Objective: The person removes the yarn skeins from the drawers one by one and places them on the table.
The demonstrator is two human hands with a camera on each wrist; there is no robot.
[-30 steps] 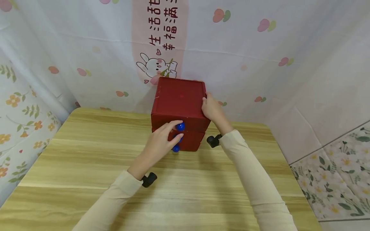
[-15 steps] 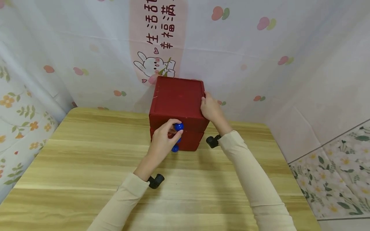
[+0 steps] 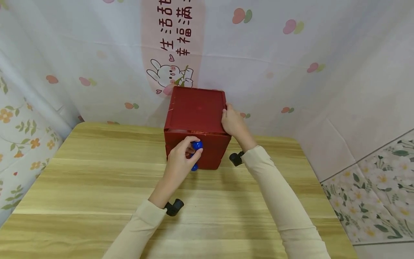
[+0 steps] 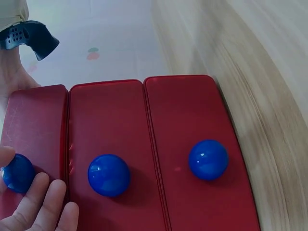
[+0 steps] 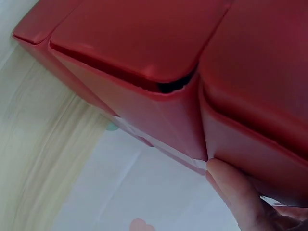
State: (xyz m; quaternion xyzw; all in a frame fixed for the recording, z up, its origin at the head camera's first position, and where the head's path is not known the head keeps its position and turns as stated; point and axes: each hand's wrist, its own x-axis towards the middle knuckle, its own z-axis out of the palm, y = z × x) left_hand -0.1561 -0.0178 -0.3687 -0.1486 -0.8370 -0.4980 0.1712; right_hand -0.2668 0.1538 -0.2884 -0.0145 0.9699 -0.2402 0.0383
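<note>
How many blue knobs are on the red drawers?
3: the upper knob, pinched by the left hand, on the top drawer; the middle knob on the second drawer; the lower knob on the bottom drawer. None looks hidden.

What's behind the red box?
Behind the red box is a white cloth with a printed rabbit. The part of the cloth the box covers can't be seen.
</note>
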